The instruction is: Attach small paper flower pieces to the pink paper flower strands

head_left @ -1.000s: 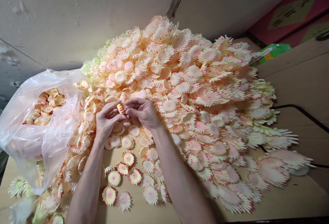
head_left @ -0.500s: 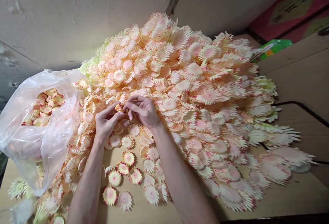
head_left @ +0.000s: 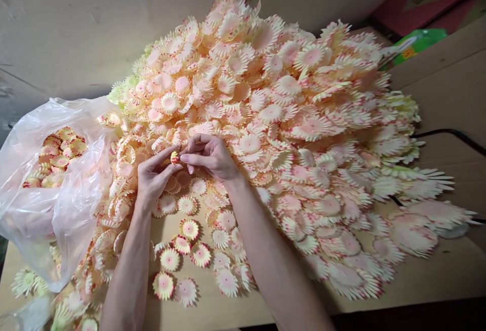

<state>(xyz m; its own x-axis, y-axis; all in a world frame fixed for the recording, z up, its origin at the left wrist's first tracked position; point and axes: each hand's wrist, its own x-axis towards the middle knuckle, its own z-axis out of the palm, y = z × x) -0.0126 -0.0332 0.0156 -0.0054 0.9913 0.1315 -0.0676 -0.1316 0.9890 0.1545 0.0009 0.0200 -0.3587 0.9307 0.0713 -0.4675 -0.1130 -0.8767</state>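
A big heap of pink-and-cream fabric flower petals covers the brown table. At its near left edge my left hand and my right hand meet, fingertips pinched together on one small folded petal piece with a red-and-yellow rim. Both hands are closed on it, just above loose flat petals scattered on the table. My forearms come up from the bottom edge.
A clear plastic bag holding more small petal pieces lies at the left. Cardboard with a black wire on it lies at the right, a green packet behind it. A grey wall rises behind the heap.
The view has shifted a little, so everything sits slightly lower-left than before. My hands stay together on the small petal piece, the fingers working it; the right fingers now stretch further toward the left hand.
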